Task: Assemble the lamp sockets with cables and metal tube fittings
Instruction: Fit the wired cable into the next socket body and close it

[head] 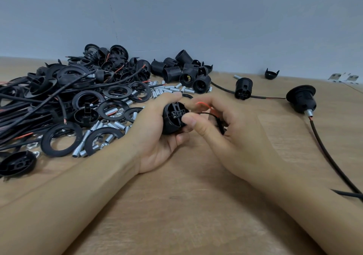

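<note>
Head view: the left hand [155, 128] is curled around a black lamp socket body [173, 118], fingers and thumb wrapped on its sides, with the socket's terminal end facing the camera; the hand's heel rests on the wooden table [186, 205]. The right hand [225, 130] meets the socket from the right, its thumb pressed against the socket's terminal face and its fingers curled together around a thin black cable [219, 122]. A red wire [202, 105] and a black wire branch from that cable toward the terminal block; whether either wire end is seated in a terminal cannot be determined. To the left of the hands lies a heap of black ring collars [60, 138], socket caps and loose cables [25, 105], with short silver metal tube fittings [80, 148] and nuts scattered among them. Behind the hands stands a group of threaded socket bodies [182, 71], some upright, some lying on their sides. Farther right on the table lies a socket with a cable attached [243, 88], and near the right edge an assembled socket [301, 98] with collar, metal tube and cable running toward the camera. A single cap [271, 73] sits near the grey wall [196, 14].
</note>
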A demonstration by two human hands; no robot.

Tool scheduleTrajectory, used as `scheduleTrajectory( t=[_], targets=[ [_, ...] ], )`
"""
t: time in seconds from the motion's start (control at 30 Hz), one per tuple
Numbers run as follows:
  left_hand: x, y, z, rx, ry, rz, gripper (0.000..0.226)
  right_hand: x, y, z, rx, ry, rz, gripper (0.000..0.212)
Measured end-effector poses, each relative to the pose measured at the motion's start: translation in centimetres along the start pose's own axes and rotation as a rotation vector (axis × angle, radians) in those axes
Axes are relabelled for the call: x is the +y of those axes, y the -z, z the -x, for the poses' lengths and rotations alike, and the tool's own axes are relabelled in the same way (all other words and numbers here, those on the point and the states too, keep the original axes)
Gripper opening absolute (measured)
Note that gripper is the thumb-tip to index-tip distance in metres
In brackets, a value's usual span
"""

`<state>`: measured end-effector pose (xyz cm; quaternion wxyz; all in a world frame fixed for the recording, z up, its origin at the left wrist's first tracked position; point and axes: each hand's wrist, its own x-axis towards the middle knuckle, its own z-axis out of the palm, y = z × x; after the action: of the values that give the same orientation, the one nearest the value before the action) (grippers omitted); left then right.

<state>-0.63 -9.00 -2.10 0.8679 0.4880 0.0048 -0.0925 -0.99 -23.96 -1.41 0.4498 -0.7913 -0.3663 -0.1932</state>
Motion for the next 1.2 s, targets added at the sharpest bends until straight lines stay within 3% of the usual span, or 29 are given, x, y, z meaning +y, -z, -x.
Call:
scheduleTrajectory(
  t=[0.07,0.27,0.47,0.7,1.2],
  targets=[
    [0.1,0.05,-0.07,0.007,0.008,-0.002,0.038,0.0,0.13,0.05,-0.014,0.037,0.009,0.022],
    [0.05,0.11,0.01,0.015,0.011,-0.004,0.015,0.07,-0.01,0.15,0.098,0.048,0.035,0.029],
    [-0.07,0.2,-0.07,0.003,0.007,-0.024,0.019,0.03,-0.16,0.22,0.186,0.069,0.001,0.024],
    [-0.06,0.19,-0.16,0.012,0.007,-0.024,0.024,-0.3,-0.12,0.28,0.16,0.093,-0.067,0.013],
    [-0.38,-0.69,-0.12,0.174,-0.135,-0.114,0.023,0.08,-0.16,0.31,0.137,0.139,0.161,0.006]
  ],
)
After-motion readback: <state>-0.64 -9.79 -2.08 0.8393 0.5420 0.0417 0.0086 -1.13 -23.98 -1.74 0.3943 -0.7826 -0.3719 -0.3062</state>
